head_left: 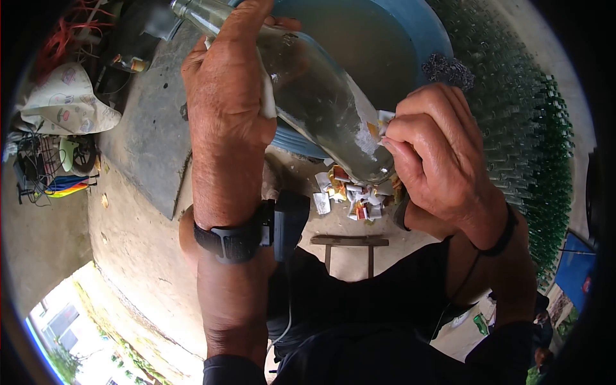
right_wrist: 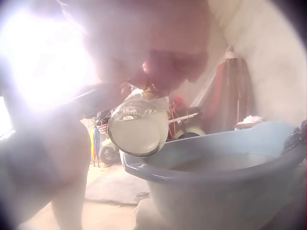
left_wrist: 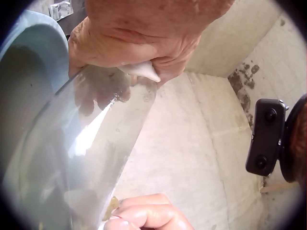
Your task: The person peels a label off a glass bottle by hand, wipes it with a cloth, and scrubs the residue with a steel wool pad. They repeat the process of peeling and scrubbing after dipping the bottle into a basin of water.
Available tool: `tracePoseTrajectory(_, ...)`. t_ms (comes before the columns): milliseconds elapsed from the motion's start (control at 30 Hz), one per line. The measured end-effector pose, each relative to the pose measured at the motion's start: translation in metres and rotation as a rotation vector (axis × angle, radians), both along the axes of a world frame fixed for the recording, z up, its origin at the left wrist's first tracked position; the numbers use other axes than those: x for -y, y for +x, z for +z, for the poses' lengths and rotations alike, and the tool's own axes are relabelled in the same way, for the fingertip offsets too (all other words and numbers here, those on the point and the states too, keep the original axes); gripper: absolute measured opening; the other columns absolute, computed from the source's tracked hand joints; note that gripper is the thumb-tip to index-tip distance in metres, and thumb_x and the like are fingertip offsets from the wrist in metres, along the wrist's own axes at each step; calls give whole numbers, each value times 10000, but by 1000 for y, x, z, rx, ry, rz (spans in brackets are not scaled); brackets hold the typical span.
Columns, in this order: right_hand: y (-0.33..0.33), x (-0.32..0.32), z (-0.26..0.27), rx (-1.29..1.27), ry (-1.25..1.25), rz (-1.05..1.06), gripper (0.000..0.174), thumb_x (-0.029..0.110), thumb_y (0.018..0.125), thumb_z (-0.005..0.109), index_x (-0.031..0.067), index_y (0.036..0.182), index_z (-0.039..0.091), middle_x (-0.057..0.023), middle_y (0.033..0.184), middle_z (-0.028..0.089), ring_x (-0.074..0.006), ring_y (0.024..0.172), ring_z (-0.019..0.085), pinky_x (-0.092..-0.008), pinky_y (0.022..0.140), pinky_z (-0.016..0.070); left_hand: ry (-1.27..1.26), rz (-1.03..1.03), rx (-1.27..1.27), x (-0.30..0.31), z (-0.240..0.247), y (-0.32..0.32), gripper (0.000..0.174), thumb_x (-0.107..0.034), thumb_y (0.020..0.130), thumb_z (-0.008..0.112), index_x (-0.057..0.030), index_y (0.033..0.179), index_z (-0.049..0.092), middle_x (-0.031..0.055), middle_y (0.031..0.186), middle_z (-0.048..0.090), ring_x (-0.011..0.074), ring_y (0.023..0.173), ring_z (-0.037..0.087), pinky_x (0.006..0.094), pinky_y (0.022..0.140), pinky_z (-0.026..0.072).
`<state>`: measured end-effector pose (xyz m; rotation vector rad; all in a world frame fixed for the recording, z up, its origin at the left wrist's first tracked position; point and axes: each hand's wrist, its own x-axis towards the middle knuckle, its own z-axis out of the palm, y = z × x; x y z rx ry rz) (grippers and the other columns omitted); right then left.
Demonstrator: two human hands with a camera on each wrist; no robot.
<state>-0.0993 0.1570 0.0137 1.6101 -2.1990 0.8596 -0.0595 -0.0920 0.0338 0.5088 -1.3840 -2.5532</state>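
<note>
A clear glass bottle (head_left: 314,93) slants over the near rim of a blue basin (head_left: 433,29), its base toward the person. My left hand (head_left: 228,96) grips it round the neck and shoulder; something white (left_wrist: 139,70) shows between that hand and the glass. Near the base, my right hand (head_left: 439,151) pinches a paper label (head_left: 384,120) with thumb and forefinger. Whitish paper residue (head_left: 366,131) clings to the glass beside these fingers. In the right wrist view the round bottle base (right_wrist: 139,132) faces the camera, below the blurred right hand (right_wrist: 153,62).
Cloudy water (head_left: 359,45) stands in the basin. A dark scouring pad (head_left: 448,70) sits at its right rim. Torn label scraps (head_left: 359,200) lie on the floor before a small wooden stool (head_left: 350,241). Many upright bottles (head_left: 513,128) crowd the right side. A printed cloth bag (head_left: 67,99) is at left.
</note>
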Motion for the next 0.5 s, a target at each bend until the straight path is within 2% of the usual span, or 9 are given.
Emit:
tracePoseTrajectory(67,0,0,-1,3,-4,-5,288,-137,762,750,7,977,623,-134,931,612,-307,810,617,-426,724,492,-74,27,27,3,-9,-6,279,-347,998,798,-96,1039,685,145,1020,771,304,940,796,408,792,658)
tracePoseTrajectory(167,1,4,-5,23,-48,-27,299,-99,724,776,28,945,619,-108,924,569,-286,828,604,-423,735,501,-187,68,66,9,-24,-12,280,-348,1014,781,-94,1071,679,143,1036,768,304,965,796,405,818,660)
tracePoseTrajectory(267,-1,3,-5,51,-70,-34,315,-89,704,799,37,928,617,-97,925,553,-276,842,608,-420,734,515,-200,-7,-72,14,-33,-10,256,-340,1029,762,-98,1054,682,142,1034,769,304,965,796,409,817,663)
tracePoseTrajectory(500,-5,-2,0,116,-44,25,212,-119,852,733,-6,996,627,-140,942,618,-279,790,631,-377,691,525,-106,42,111,10,-26,-15,261,-339,1024,770,-93,1034,683,145,1029,766,315,969,795,419,803,667)
